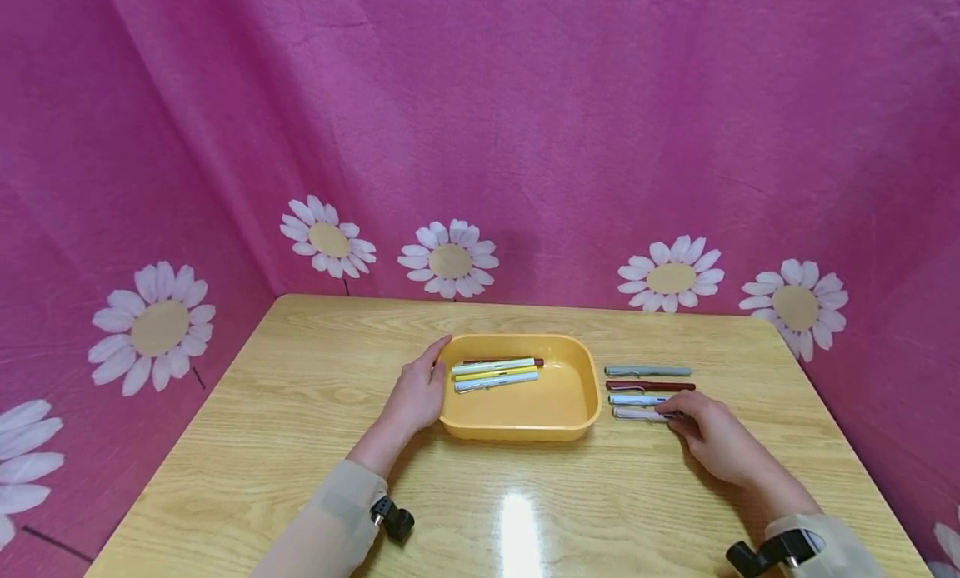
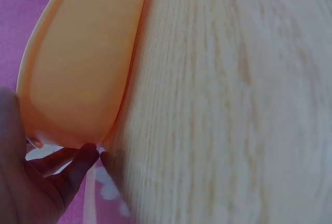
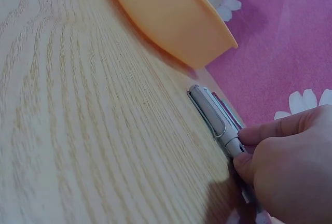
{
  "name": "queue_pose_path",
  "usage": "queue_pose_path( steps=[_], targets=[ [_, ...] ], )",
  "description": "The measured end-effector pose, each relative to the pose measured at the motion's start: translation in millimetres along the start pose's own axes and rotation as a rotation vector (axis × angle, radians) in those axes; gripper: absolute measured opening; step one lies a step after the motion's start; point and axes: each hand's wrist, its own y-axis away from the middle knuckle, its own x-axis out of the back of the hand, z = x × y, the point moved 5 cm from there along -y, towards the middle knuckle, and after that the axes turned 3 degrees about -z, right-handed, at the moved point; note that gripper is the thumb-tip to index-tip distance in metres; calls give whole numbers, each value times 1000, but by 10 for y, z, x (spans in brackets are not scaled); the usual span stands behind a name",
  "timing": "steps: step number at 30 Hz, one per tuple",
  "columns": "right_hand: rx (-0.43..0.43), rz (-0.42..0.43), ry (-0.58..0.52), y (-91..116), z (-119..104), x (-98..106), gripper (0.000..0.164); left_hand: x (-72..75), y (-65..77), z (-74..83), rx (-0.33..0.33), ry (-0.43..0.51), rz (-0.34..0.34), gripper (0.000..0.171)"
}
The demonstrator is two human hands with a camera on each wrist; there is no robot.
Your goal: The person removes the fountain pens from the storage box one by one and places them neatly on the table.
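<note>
At the left end of a yellow plastic tray (image 1: pixel 517 434), my left hand (image 1: pixel 422 388) holds the rim and end wall, its bent fingers (image 2: pixel 83 159) against the tray's outside. Several capped pens lie in the tray: a pale blue pen (image 1: pixel 498 382), a yellow pen (image 1: pixel 517 371) and others. To the right of the tray my right hand (image 1: pixel 712 436) pinches a pale grey pen (image 3: pixel 210 111) near its middle, between thumb and fingers. This pen is nearest in a row on the table, beside a light blue pen (image 1: pixel 633 401), a dark red pen (image 1: pixel 648 386) and a grey-blue pen (image 1: pixel 648 371).
The wooden table (image 1: pixel 315 411) runs back to a pink curtain (image 1: pixel 525 145) with white daisies, which also hangs at both sides. Black wrist cameras sit on both sleeves. A bright reflection lies on the table's front part.
</note>
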Motion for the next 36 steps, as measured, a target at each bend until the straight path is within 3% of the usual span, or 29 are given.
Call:
queue_pose_path(
  steps=[8, 21, 29, 36],
  targets=[
    [-15, -7, -14, -21, -24, 18, 33, -1, 4, -14, 5, 4, -4, 50],
    [155, 134, -93, -186, -353, 247, 33, 1, -13, -4, 6, -8, -12, 51],
    [228, 145, -153, -360, -529, 295, 32, -11, -14, -21, 7, -11, -7, 50],
    [231, 140, -226, -476, -635, 306, 33, -11, -7, -10, 8, -6, -13, 51]
  ],
)
